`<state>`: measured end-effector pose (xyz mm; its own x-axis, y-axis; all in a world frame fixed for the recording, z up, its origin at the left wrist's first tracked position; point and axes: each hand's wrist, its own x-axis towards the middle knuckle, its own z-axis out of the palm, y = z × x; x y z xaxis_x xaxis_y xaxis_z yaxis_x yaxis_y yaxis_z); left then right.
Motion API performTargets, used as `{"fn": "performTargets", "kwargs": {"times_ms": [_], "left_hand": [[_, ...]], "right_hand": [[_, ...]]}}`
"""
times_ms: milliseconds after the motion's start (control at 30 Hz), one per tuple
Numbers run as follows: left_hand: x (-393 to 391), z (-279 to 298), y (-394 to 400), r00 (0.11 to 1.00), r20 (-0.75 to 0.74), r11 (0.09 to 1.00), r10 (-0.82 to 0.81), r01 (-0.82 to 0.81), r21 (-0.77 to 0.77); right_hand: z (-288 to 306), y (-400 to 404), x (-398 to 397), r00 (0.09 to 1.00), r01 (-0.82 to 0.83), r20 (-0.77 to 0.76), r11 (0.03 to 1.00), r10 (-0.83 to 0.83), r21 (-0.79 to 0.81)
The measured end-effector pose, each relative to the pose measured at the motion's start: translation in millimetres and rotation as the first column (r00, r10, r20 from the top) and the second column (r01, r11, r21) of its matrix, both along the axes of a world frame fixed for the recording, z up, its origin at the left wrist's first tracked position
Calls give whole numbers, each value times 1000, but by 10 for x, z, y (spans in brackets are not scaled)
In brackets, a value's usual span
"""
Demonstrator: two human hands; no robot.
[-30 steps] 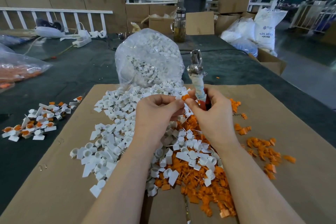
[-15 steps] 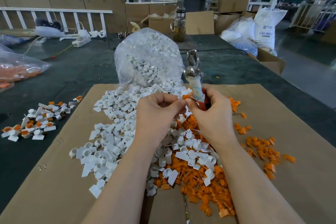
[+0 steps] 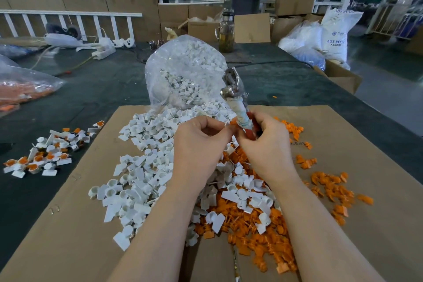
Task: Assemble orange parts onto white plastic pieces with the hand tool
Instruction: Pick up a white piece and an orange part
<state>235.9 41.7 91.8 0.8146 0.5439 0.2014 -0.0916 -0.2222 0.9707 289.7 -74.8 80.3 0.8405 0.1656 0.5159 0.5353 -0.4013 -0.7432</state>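
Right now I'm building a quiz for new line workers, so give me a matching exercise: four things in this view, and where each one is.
Things:
1. hand tool
2. clear bag of white pieces
3. finished orange-and-white parts
4. glass jar

Places:
A. far back on the table
B. off the cardboard, on the dark mat at left
C. upright in the right hand
D. at the cardboard's far edge, spilling onto it

Pairs: 1-C, 2-D, 3-B, 4-A
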Motion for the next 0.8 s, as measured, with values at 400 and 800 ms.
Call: {"fn": "performTargets", "kwargs": {"times_ms": [400,800], "left_hand": [[25,-21,107,999,35,999,21,-20,-35],[22,3,195,992,128,995,17,-5,-100]], "right_hand": [[36,-74,6,975,-160,-153,987,158,-2],[94,-252,22,853,-390,-406,917,328,-79]]}}
